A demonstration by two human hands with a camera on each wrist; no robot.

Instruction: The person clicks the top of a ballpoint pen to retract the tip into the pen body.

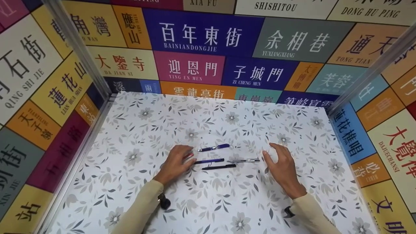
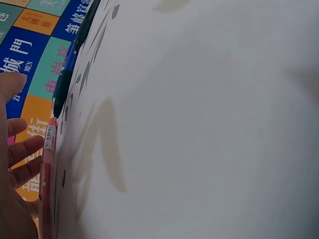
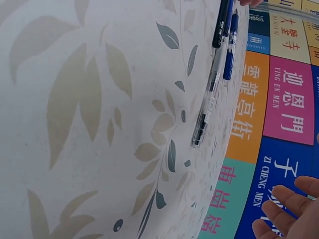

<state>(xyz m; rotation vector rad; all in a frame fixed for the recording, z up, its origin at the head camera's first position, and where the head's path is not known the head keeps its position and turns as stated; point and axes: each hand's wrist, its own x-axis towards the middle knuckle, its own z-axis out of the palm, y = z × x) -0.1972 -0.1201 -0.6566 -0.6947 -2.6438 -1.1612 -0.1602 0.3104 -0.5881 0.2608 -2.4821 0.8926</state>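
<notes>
My left hand (image 1: pixel 175 164) hovers low over a red pen (image 2: pixel 47 184), most of which it hides in the head view. Its fingers look loose and spread in the left wrist view; whether they touch the pen I cannot tell. Just right of that hand lie a blue pen (image 1: pixel 214 148), a slimmer blue-and-dark pen (image 1: pixel 210 161) and a black pen (image 1: pixel 219 167). A clear pen with dark parts (image 1: pixel 243 160) lies between them and my right hand (image 1: pixel 283 165). The right hand holds nothing, its fingers loosely bent and apart.
The pens lie on a white tabletop (image 1: pixel 208 198) printed with grey flowers and leaves. Upright panels with colourful sign tiles (image 1: pixel 191 68) enclose the back and both sides. Clear corner strips (image 1: pixel 81 48) join the panels. A dark wrist device (image 1: pixel 164 201) sits under the left sleeve.
</notes>
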